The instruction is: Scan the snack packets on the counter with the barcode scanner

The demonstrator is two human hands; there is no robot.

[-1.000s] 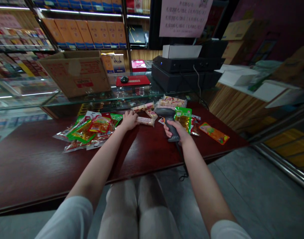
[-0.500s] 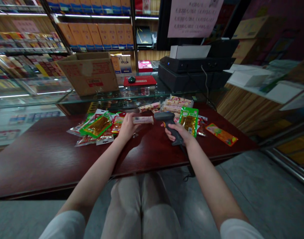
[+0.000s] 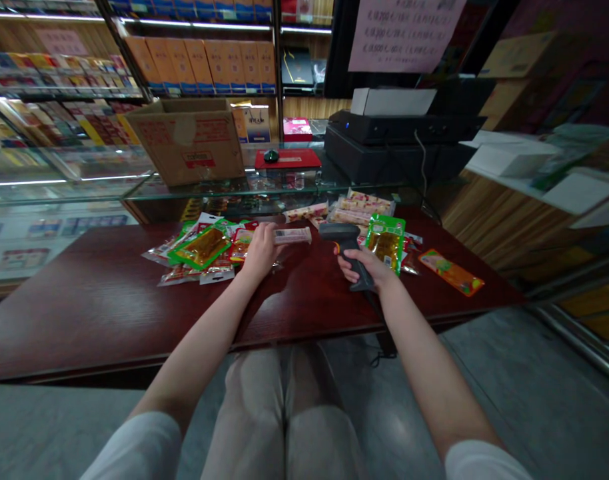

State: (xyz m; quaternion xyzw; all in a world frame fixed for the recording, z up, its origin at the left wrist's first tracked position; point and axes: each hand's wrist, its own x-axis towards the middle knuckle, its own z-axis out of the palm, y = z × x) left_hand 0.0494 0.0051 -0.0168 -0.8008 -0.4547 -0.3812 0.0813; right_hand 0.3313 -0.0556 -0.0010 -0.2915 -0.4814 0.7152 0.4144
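My left hand [image 3: 261, 250] is closed around one end of a long pale snack bar [image 3: 292, 235] and holds it level just above the dark red table [image 3: 84, 300]. My right hand [image 3: 367, 268] grips the handle of a grey barcode scanner [image 3: 345, 243], whose head sits just right of the bar's free end. A heap of green, red and clear snack packets [image 3: 202, 250] lies to the left of my left hand. More pale bars [image 3: 354, 203] and a green packet [image 3: 384, 240] lie behind and right of the scanner.
An orange packet [image 3: 452, 272] lies near the table's right end. Behind the table runs a glass counter [image 3: 134, 190] with a cardboard box [image 3: 189, 137], a red mouse pad with a mouse [image 3: 287, 159] and a black printer [image 3: 399, 137]. Stocked shelves fill the back wall.
My left hand picked the pale bar up off the table and now holds it raised beside the scanner's head. The right hand keeps its grip on the scanner. The view shifted slightly.
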